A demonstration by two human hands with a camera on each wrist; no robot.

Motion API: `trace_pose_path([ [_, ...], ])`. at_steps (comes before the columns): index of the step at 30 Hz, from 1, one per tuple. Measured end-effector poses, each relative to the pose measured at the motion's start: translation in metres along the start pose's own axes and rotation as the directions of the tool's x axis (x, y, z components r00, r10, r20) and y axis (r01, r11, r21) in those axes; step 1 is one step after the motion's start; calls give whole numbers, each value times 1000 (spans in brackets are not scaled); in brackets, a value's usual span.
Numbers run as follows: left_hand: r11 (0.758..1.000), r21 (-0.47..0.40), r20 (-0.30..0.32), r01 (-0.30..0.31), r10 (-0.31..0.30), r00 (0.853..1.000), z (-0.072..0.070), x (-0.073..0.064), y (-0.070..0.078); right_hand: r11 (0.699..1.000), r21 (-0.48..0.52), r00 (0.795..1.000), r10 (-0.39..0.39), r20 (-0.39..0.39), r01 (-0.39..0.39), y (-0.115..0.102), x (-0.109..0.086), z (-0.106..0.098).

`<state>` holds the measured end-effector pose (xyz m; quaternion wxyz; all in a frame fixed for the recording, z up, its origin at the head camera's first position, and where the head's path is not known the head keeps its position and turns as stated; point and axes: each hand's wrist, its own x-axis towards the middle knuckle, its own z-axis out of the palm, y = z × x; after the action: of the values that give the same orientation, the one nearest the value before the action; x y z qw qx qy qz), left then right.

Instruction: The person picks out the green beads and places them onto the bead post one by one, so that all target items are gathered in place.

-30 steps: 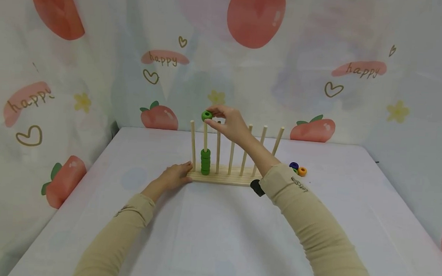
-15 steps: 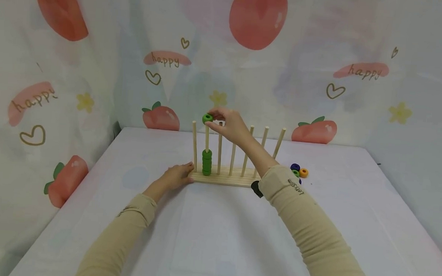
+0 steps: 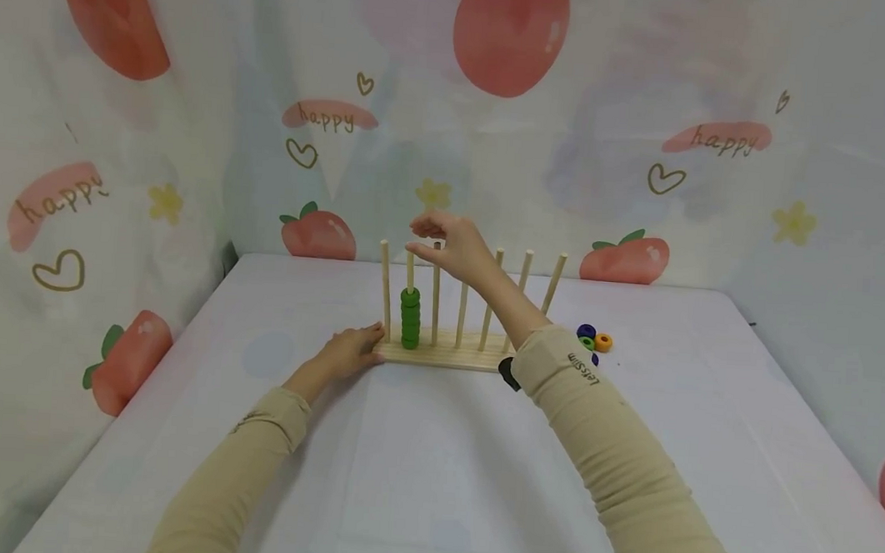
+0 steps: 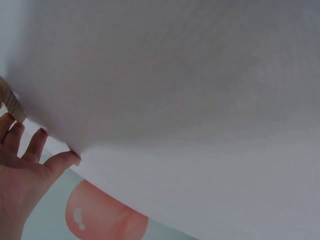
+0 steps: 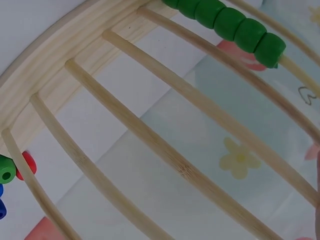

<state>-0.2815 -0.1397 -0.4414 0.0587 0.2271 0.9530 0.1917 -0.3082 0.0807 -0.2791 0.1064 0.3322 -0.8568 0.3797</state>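
Observation:
A wooden rack (image 3: 438,357) with a row of upright pegs stands on the table. Several green beads (image 3: 410,318) are stacked on its second peg from the left, also seen as green beads (image 5: 232,25) in the right wrist view. My right hand (image 3: 455,242) is raised by the top of that peg, thumb and fingers apart with nothing between them. At the rack's left end rests my left hand (image 3: 346,353), fingertips against the wood. The left wrist view shows the left hand (image 4: 25,175) with fingers spread at the wooden end (image 4: 13,106).
Loose beads lie on the table past the rack's right end, among them an orange bead (image 3: 602,342) and a purple bead (image 3: 586,331). A red bead (image 5: 27,165) shows in the right wrist view. A black object (image 3: 509,373) sits at the right cuff.
The right hand has let go of the green bead it pinched at the peg's top. That bead has dropped onto the stack, which is taller now. The left hand has kept its place.

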Motion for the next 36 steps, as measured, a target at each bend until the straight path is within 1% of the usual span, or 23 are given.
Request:
trace_pose_path([
  [4, 1000, 14, -3, -3, 3, 1000, 2, 0, 0, 1000, 18, 1000, 6, -21, -6, -1, -1, 1],
  [9, 1000, 16, 7, 12, -12, 1000, 2, 0, 0, 999, 52, 998, 13, -55, -10, -2, -2, 3],
  [15, 999, 32, 12, -6, 6, 1000, 2, 0, 0, 996, 82, 997, 29, -68, -24, -4, -3, 4],
  [18, 1000, 26, 4, -9, 9, 1000, 1, 0, 2, 990, 141, 996, 39, -78, -28, -3, -5, 2],
  [21, 1000, 20, 3, -17, 17, 1000, 1, 0, 4, 977, 214, 994, 48, -98, -26, -3, -11, -2],
  [23, 1000, 8, 9, -16, 16, 1000, 2, 1, 4, 973, 230, 994, 37, -99, -13, -2, -14, -4],
  [29, 1000, 19, 22, -1, 0, 1000, 3, 0, 4, 982, 179, 997, -51, -54, 60, -2, -25, -8],
  [32, 1000, 16, 22, -2, 2, 1000, 2, -1, 5, 984, 146, 994, -94, -57, 101, -2, -30, -9],
  [36, 1000, 28, 15, -13, 13, 1000, 1, -2, 5, 987, 102, 990, -122, -67, 128, -6, -39, -16],
])
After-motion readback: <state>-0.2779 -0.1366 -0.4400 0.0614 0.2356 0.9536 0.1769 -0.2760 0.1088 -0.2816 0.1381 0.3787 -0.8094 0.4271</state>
